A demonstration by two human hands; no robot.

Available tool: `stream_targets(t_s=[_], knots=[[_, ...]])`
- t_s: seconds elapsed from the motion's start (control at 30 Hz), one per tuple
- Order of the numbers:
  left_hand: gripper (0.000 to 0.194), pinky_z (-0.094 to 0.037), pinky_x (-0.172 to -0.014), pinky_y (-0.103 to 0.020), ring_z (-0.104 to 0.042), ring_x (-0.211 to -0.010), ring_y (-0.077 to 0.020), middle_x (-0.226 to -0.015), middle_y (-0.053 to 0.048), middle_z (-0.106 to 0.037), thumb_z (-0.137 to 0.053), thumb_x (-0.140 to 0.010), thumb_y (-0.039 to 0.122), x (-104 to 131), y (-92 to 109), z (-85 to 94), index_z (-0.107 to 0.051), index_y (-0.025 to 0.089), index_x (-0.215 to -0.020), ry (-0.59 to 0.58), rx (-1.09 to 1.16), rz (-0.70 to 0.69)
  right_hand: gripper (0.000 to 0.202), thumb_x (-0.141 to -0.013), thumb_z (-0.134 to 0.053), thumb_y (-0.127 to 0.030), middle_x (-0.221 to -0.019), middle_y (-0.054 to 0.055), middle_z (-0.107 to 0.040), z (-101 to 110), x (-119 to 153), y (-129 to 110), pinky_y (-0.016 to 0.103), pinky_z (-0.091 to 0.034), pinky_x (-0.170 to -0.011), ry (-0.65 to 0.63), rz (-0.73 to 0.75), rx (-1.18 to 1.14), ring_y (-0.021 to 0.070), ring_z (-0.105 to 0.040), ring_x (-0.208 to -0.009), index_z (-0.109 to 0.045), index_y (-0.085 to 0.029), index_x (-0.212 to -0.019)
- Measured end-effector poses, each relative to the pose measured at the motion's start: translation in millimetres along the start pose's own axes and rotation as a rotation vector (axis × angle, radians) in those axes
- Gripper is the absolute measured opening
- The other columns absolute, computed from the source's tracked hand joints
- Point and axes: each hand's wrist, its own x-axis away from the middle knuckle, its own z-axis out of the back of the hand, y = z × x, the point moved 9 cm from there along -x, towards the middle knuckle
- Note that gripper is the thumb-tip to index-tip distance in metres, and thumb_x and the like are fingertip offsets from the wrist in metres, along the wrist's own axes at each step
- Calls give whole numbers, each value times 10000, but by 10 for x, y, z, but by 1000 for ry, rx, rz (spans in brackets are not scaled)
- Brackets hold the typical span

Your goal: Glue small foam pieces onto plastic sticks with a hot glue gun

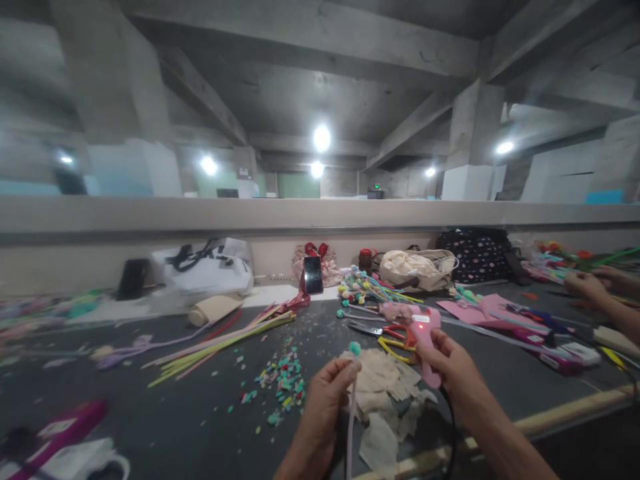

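My left hand (327, 400) pinches a pale stem (351, 427) near its top, where a small teal tuft (355, 348) sticks up above the fingertips. The stem hangs down toward the table's front edge. In my right hand (453, 370) is the handle of a pink glue gun (423, 327), which has a small red light and a nozzle pointing left. Beige cloth scraps (377, 373) lie beneath and between my hands. Pliers with red handles (370, 329) and a yellow-handled tool (393, 350) rest just behind the scraps.
Small coloured bits (287, 380) and long yellow and pink stems (220, 347) lie to the left. A phone (313, 275), finished-looking tufted stems (360, 287) and a black bag (473, 257) stand or lie at the back. Another person's hands (587, 287) are at far right.
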Motion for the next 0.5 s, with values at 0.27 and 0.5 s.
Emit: stream_targets(t_s=[0.27,0.5], knots=[[276,-143,-277,-106,-269,-261,0,-315,87,-383,-568,-641,404,294,199,230,-553,133,-594,-29,235,188,268,-603,-628,-365,-475,-31,-516,-455,325,133,156,-295,-368,-211,-185,-399,66,-419,-396,-548,-137,-720],[202,-284,-315,-73,-467,-379,-10,-566,12,-599,-659,-585,290,477,114,636,-555,140,-672,105,339,249,258,-572,-615,-411,-502,-6,-576,-632,557,87,196,-379,-417,-166,-120,-146,128,-514,-460,-547,-168,-626]])
